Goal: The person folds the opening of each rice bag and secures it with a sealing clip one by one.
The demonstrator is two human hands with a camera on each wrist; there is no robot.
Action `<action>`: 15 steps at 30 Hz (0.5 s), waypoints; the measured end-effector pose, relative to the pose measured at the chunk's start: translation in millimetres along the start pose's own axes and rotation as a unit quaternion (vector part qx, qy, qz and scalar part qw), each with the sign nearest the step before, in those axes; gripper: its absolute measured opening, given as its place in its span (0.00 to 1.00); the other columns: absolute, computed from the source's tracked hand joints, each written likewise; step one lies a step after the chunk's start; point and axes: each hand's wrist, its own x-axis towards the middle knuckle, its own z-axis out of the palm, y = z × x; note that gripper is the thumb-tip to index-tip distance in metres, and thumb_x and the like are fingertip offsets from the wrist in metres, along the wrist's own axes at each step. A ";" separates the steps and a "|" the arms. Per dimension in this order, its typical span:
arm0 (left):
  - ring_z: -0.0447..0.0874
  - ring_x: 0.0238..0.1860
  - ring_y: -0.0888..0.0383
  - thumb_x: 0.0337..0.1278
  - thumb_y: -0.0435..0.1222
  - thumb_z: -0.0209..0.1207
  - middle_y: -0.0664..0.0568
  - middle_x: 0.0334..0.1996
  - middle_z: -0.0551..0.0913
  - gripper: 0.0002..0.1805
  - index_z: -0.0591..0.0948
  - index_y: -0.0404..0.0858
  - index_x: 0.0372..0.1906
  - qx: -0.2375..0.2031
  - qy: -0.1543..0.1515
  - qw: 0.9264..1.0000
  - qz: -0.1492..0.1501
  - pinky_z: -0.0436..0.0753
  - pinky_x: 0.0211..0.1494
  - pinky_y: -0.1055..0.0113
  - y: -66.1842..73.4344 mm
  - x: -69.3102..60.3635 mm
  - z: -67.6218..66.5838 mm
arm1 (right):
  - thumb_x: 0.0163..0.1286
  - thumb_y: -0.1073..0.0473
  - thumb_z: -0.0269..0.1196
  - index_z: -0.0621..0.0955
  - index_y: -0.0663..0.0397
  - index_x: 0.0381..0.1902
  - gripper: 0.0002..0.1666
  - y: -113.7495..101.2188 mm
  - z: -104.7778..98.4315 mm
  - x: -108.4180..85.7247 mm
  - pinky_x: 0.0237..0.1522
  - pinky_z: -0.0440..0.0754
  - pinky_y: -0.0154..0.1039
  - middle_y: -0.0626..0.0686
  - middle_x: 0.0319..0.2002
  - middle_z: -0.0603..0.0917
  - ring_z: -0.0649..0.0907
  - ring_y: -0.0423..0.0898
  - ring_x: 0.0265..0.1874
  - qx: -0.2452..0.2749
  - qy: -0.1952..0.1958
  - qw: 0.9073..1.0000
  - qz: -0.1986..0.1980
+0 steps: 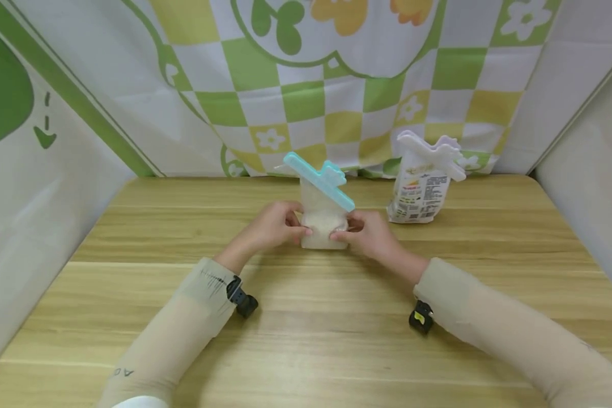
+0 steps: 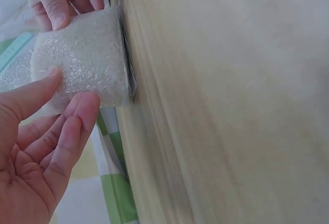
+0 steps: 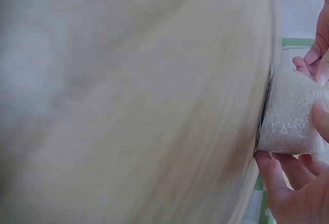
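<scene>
A clear plastic bag of rice (image 1: 324, 231) stands upright on the wooden table (image 1: 336, 334), toward its back edge. Across its top sits a teal sealing clip (image 1: 320, 181), slanting down to the right. My left hand (image 1: 281, 224) holds the bag's left side, thumb on the front; in the left wrist view its fingers (image 2: 88, 108) lie along the side. On the opposite side, my right hand (image 1: 368, 233) grips the bag, its thumb (image 3: 321, 118) against the front face in the right wrist view. The bag's back is hidden.
A printed white package (image 1: 419, 192) with a white clip (image 1: 433, 152) stands behind and to the right of the bag. A checkered green and yellow curtain (image 1: 301, 102) hangs along the table's back edge. White walls (image 1: 46, 209) flank both sides.
</scene>
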 end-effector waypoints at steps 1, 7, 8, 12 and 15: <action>0.86 0.26 0.50 0.59 0.36 0.67 0.44 0.25 0.87 0.20 0.78 0.31 0.54 -0.004 0.001 1.000 0.001 0.77 0.30 0.69 -1.3 1.5 -0.7 | 0.59 0.58 0.74 0.83 0.65 0.53 0.26 0.0 0.3 1.5 0.47 0.87 0.42 0.64 0.50 0.86 0.87 0.58 0.49 -0.004 0.003 1.000 0.001; 0.86 0.27 0.52 0.60 0.35 0.67 0.45 0.25 0.87 0.23 0.78 0.31 0.58 -0.009 0.009 1.000 0.005 0.79 0.34 0.69 -10.4 10.6 -4.7 | 0.59 0.53 0.74 0.82 0.60 0.57 0.30 -0.3 2.3 11.0 0.48 0.86 0.43 0.63 0.51 0.86 0.87 0.56 0.50 -0.023 0.012 0.999 0.033; 0.86 0.27 0.52 0.60 0.35 0.67 0.45 0.26 0.87 0.24 0.78 0.31 0.59 -0.006 0.013 1.000 0.002 0.79 0.35 0.68 -11.5 12.1 -5.7 | 0.59 0.52 0.74 0.81 0.59 0.58 0.31 -0.6 2.3 13.1 0.48 0.86 0.44 0.62 0.51 0.86 0.86 0.56 0.51 -0.025 0.011 0.999 0.039; 0.86 0.28 0.52 0.60 0.36 0.67 0.44 0.27 0.87 0.25 0.77 0.31 0.61 -0.006 0.022 1.000 -0.008 0.80 0.39 0.67 -14.7 16.9 -10.1 | 0.61 0.51 0.73 0.80 0.58 0.61 0.33 -1.4 2.5 22.0 0.48 0.86 0.43 0.63 0.52 0.86 0.86 0.56 0.53 -0.007 0.002 0.999 0.047; 0.87 0.29 0.50 0.60 0.36 0.67 0.43 0.28 0.87 0.27 0.76 0.31 0.62 -0.016 0.024 0.999 -0.014 0.80 0.41 0.66 -16.9 18.8 -13.1 | 0.61 0.53 0.73 0.79 0.59 0.62 0.33 -1.9 3.2 28.1 0.46 0.86 0.42 0.64 0.53 0.85 0.85 0.56 0.53 0.012 -0.003 0.999 0.049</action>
